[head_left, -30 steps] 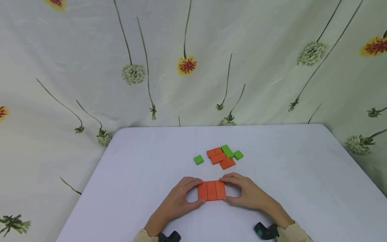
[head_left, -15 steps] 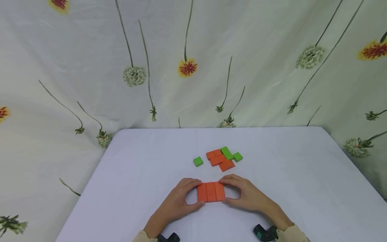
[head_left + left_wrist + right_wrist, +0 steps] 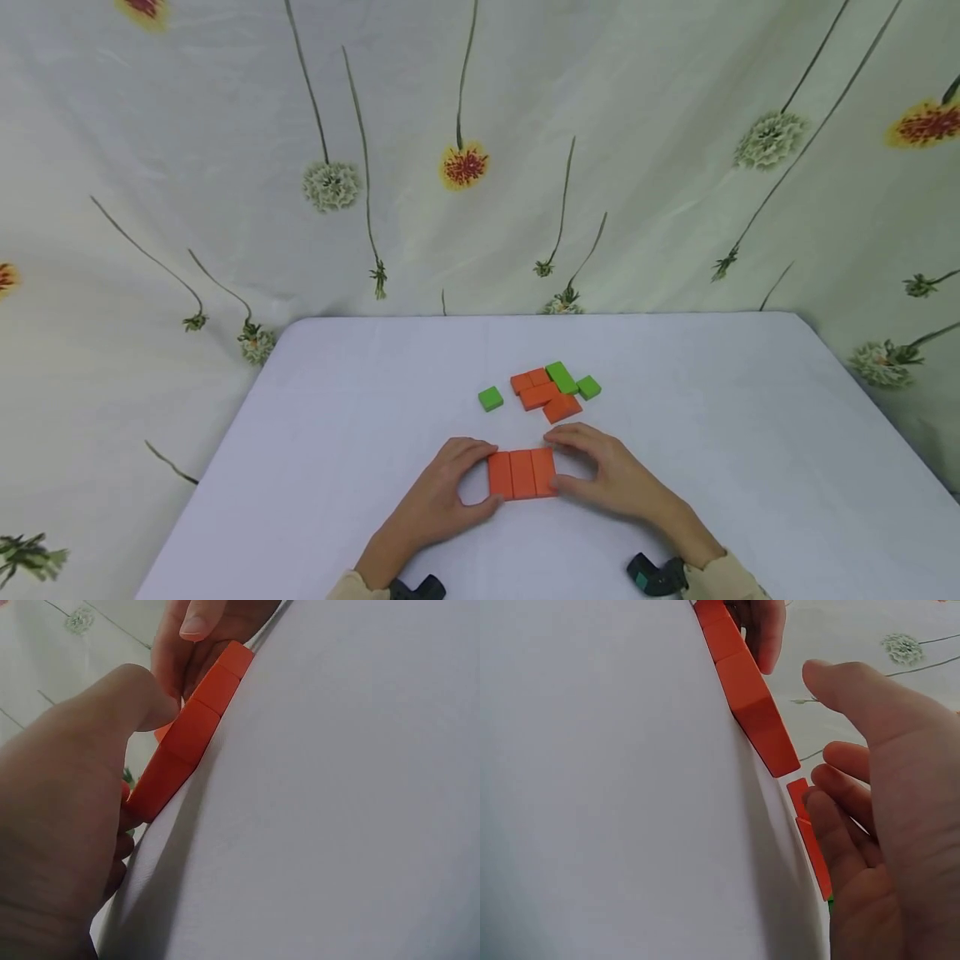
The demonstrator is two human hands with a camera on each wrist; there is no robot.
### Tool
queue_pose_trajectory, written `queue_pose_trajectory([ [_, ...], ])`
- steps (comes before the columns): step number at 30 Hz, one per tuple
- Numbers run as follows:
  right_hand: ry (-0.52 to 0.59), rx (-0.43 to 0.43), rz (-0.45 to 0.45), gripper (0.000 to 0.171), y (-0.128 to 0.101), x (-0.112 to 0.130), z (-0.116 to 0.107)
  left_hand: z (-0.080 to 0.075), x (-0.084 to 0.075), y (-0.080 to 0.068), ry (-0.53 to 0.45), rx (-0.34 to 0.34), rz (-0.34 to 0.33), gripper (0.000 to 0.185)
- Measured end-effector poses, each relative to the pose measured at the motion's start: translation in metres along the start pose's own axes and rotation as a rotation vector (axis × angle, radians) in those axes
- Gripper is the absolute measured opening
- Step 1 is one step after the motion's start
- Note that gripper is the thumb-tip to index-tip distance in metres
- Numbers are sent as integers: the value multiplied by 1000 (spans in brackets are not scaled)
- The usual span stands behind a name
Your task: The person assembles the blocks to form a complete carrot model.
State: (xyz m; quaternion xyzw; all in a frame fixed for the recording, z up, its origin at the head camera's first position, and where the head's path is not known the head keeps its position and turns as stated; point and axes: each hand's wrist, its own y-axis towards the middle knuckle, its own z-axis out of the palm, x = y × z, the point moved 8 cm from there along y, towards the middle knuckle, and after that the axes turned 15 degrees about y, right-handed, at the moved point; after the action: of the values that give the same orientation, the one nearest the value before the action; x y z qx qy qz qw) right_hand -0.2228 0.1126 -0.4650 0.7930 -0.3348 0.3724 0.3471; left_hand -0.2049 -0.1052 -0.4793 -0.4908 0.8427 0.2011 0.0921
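Head view: left hand [image 3: 442, 492] pinches the orange row [image 3: 522, 473]; right hand [image 3: 611, 475], loosely curled, touches its right end, hiding that edge.

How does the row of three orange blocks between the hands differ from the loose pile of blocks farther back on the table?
The row of three orange blocks lies side by side, edges aligned; the loose pile is skewed. The row is all orange; the pile mixes orange and green. The left hand and right hand flank the row; nothing touches the pile. Both lie flat on the table.
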Motion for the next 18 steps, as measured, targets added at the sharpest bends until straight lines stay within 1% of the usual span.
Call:
queue_pose_trajectory([
  [5, 8, -42, 14, 49, 5, 1, -4, 1, 1, -3, 15, -16, -1, 55],
  [9, -3, -86, -22, 47, 11, 5, -7, 2, 1, -4, 15, -26, 6, 53],
  [14, -45, -135, -44, 44, 21, 9, -11, 2, 1, -1, 12, -22, 5, 52],
  [18, -105, -181, -50, 44, 28, 11, -16, 1, 1, 0, 13, -22, 5, 53],
])
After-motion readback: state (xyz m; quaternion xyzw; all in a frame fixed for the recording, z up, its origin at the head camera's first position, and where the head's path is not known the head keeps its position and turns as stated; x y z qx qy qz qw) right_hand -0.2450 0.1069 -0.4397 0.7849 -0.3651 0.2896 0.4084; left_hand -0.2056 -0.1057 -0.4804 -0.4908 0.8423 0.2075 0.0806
